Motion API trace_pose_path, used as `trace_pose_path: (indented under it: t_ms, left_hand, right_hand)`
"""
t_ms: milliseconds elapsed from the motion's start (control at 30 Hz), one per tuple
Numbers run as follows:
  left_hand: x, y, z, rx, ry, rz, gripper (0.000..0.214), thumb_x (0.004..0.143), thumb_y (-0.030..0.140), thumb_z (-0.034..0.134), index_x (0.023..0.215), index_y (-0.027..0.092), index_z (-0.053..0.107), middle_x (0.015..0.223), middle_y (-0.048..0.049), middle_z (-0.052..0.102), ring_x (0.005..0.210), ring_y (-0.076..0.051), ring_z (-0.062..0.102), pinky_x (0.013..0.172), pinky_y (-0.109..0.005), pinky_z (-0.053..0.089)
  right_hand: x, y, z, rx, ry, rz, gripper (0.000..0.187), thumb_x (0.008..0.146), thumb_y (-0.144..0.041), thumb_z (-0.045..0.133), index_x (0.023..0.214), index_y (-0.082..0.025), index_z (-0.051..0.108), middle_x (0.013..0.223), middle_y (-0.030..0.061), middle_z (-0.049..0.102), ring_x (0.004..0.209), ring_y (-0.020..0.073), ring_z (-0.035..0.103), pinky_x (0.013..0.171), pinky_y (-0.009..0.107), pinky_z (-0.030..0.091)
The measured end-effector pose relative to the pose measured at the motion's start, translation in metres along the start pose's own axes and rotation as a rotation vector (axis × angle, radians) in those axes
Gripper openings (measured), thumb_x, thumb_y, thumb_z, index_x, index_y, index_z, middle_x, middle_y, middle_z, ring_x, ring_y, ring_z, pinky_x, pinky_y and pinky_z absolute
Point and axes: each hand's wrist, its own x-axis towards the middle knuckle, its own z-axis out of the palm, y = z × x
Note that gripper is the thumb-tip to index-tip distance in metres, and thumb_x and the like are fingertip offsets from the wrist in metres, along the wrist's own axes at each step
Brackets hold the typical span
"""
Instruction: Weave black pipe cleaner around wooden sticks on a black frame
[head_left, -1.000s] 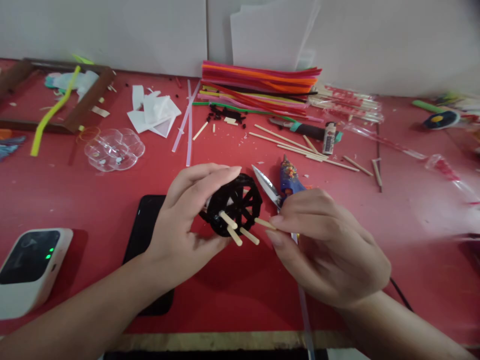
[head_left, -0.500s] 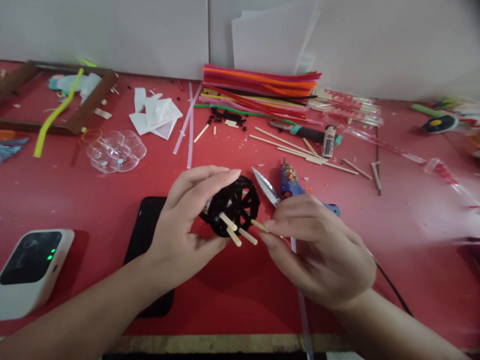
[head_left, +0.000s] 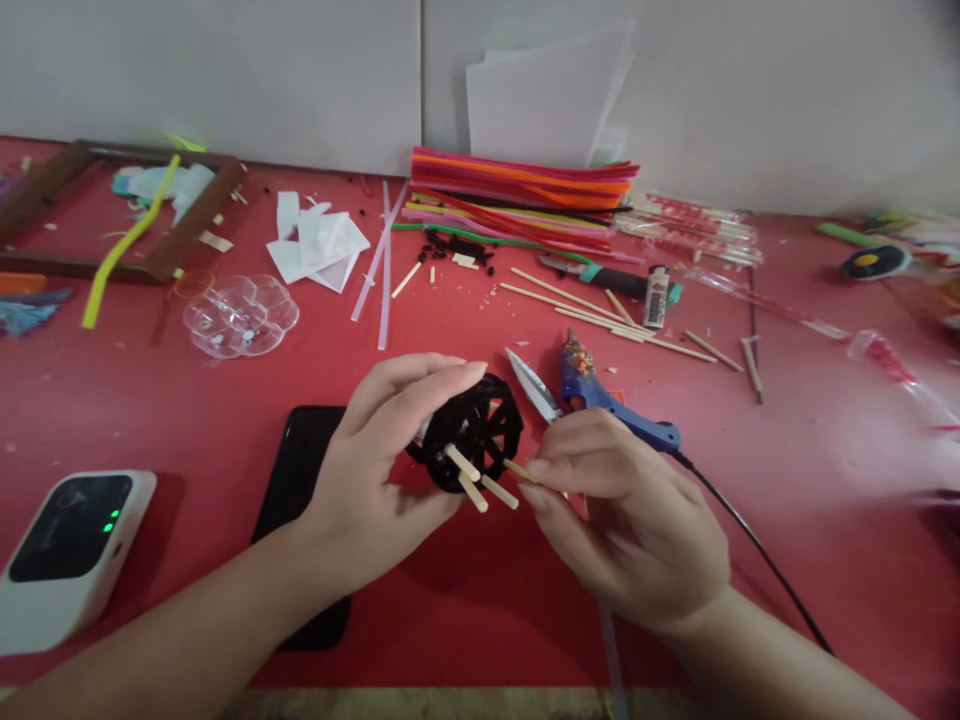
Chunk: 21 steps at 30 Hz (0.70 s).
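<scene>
My left hand (head_left: pixel 375 470) grips a black wheel (head_left: pixel 480 430) made of pipe cleaners, fingers over its top and thumb below. Short wooden sticks (head_left: pixel 472 480) poke out of the wheel towards me. My right hand (head_left: pixel 630 510) pinches one more wooden stick (head_left: pixel 519 470) between thumb and forefinger, its tip touching the wheel's right rim. Both hands hover just above the red table (head_left: pixel 825 460).
Behind my right hand lie a blue glue gun (head_left: pixel 600 395) with a black cord and scissors (head_left: pixel 532 385). A black phone (head_left: pixel 300 490) lies under my left wrist, a white device (head_left: pixel 67 550) at the left edge. Pipe cleaners (head_left: pixel 525 190), skewers and a clear tray (head_left: pixel 240 315) lie farther back.
My right hand has drawn slightly left, closer to the wheel, uncovering the glue gun's handle and cord. The view has tipped a little.
</scene>
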Motion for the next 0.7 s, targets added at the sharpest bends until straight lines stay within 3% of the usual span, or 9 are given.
trace_pose_path:
  t_ms: [300, 467, 700]
  left_hand:
    - [0.0005, 0.0005, 0.0001, -0.009, 0.002, -0.024, 0.058, 0.087, 0.020, 0.075, 0.141, 0.033, 0.057, 0.136, -0.0081, 0.061, 0.129, -0.026, 0.062, 0.112, -0.040, 0.056]
    - [0.0018, -0.0002, 0.0003, 0.019, 0.017, -0.021, 0.057, 0.088, 0.022, 0.076, 0.141, 0.032, 0.057, 0.137, -0.0092, 0.062, 0.130, -0.028, 0.062, 0.113, -0.043, 0.056]
    - [0.0002, 0.0001, 0.0002, 0.017, 0.023, -0.011, 0.062, 0.087, 0.020, 0.078, 0.143, 0.034, 0.057, 0.138, -0.0074, 0.060, 0.132, -0.027, 0.061, 0.115, -0.040, 0.054]
  right_hand:
    - [0.0002, 0.0025, 0.0003, 0.033, -0.012, -0.001, 0.027, 0.087, -0.003, 0.068, 0.108, -0.020, 0.068, 0.079, 0.0031, 0.071, 0.074, 0.0166, 0.068, 0.067, 0.034, 0.061]
    - [-0.0052, 0.0035, 0.0017, 0.068, 0.029, 0.058, 0.040, 0.083, -0.007, 0.074, 0.120, -0.021, 0.066, 0.084, 0.0037, 0.070, 0.075, 0.0181, 0.066, 0.065, 0.035, 0.060]
    - [-0.0021, 0.0002, -0.0024, 0.008, -0.005, 0.033, 0.027, 0.085, -0.007, 0.070, 0.109, -0.019, 0.070, 0.087, 0.0063, 0.073, 0.079, 0.0200, 0.071, 0.071, 0.036, 0.064]
